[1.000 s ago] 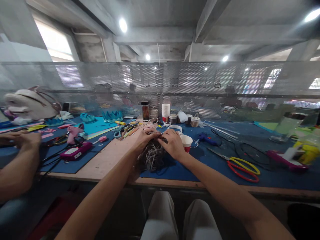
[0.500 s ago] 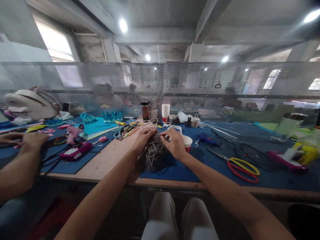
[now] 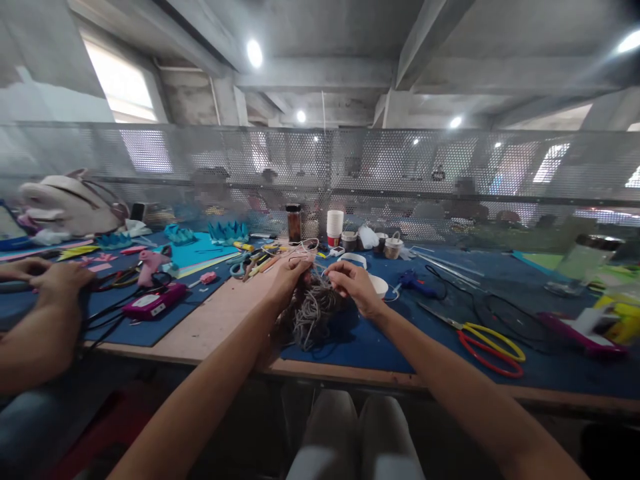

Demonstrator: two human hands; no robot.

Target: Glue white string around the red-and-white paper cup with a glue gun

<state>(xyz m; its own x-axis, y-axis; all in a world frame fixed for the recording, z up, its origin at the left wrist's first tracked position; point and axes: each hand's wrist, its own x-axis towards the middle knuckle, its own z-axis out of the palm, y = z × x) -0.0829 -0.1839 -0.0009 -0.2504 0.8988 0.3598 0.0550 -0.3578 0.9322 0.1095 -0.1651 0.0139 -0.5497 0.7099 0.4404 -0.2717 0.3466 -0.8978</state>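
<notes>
A tangled bundle of grey cord [image 3: 310, 313] lies on the blue mat [image 3: 400, 333] in front of me. My left hand [image 3: 291, 275] is closed over the top left of the bundle, gripping strands. My right hand [image 3: 354, 285] is lifted a little above the bundle's right side, its thumb and fingers pinched on a thin strand that runs down into the tangle. A paper cup [image 3: 380, 285] stands just behind my right hand.
Red-and-yellow scissors [image 3: 487, 339] and black wires lie to the right. A stack of white cups [image 3: 335, 227], small tubs and a dark jar [image 3: 293, 223] stand at the back by a mesh screen. Another person's hands [image 3: 45, 277] work at the left near a magenta device [image 3: 153, 301].
My right hand has risen off the cord bundle and now pinches a strand above it. My left hand stays on the bundle. The camera view has shifted slightly.
</notes>
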